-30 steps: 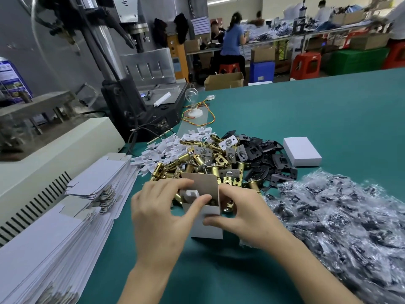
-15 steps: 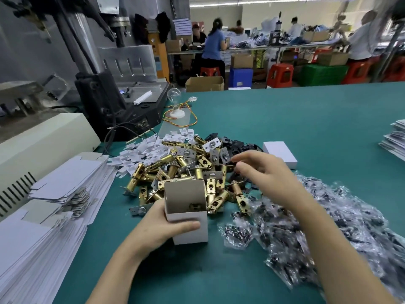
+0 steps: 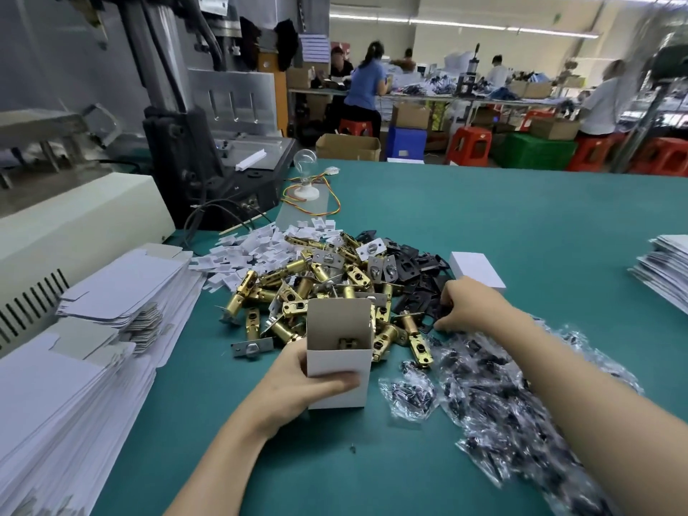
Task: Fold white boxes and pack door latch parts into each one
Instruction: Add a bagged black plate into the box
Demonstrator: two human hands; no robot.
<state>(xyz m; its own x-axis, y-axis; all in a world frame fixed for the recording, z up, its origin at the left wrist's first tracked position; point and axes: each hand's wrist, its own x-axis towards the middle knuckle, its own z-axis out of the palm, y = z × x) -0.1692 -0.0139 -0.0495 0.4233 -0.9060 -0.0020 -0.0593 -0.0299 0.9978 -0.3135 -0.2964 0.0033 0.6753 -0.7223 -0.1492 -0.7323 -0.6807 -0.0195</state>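
Observation:
My left hand [image 3: 294,389] grips an upright white box [image 3: 340,361] on the green table; its top flap stands open and a brass latch part shows inside. Behind the box lies a heap of brass door latches [image 3: 316,292]. To the right of that heap is a pile of black plates [image 3: 417,270]. My right hand [image 3: 467,307] reaches into the black plates with curled fingers that pinch one plate. A closed white box [image 3: 476,270] lies just beyond that hand.
Stacks of flat white box blanks [image 3: 93,329] fill the left side, another stack [image 3: 666,270] sits at the far right. Clear bags of small dark screws [image 3: 502,404] spread at the right front. White plastic inserts [image 3: 253,251] lie behind the latches. Machines [image 3: 193,124] stand at the back left.
My right hand left the box and moved right and back to the black plates. My left hand stayed on the box, which now stands upright with its flap open.

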